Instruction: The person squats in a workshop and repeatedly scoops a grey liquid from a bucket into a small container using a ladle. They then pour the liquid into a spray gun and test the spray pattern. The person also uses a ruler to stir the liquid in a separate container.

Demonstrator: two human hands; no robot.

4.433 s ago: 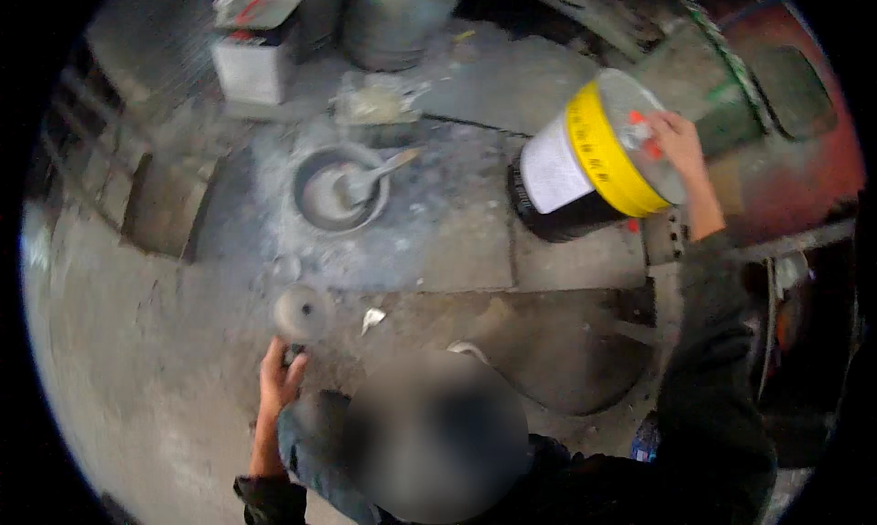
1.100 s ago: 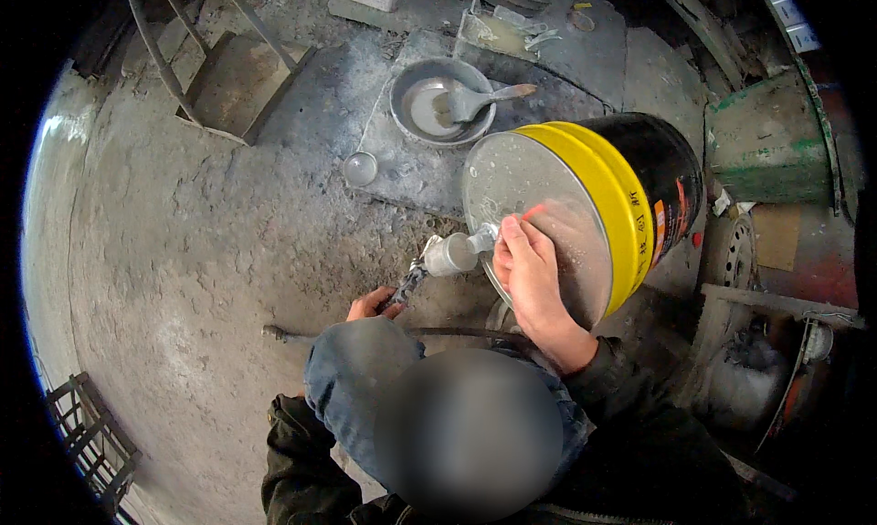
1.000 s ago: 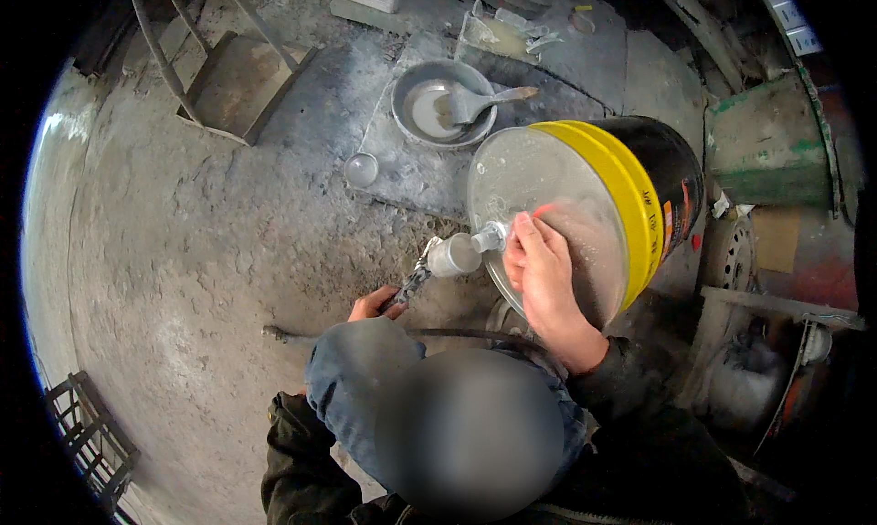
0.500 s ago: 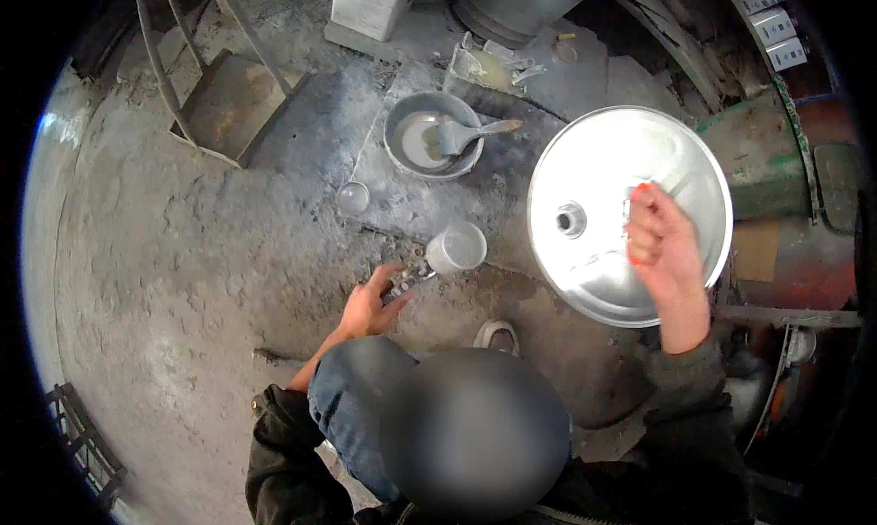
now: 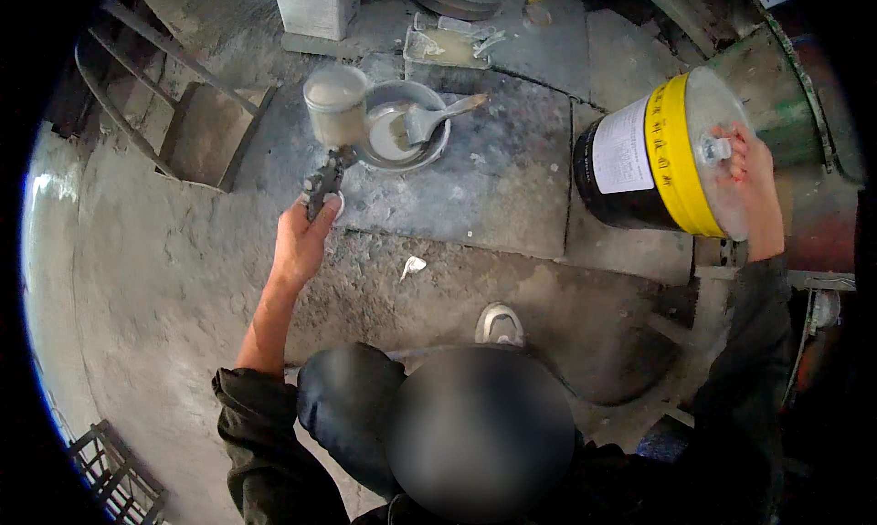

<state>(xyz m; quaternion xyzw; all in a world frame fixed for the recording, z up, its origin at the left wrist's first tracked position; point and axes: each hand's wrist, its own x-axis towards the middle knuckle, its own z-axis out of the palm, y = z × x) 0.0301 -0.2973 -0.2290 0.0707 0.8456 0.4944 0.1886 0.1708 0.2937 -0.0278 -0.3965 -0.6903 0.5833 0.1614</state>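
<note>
Cup above left fingers (on tongs)

A black drum banded in yellow with a white label is shown; the cup and bowl are coated grey-white.

Blk/yellow drum w/ white label, right.

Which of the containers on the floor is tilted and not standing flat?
The black drum with the yellow band, tipped under the right hand. The grey bowl and white square can stand flat.
</note>
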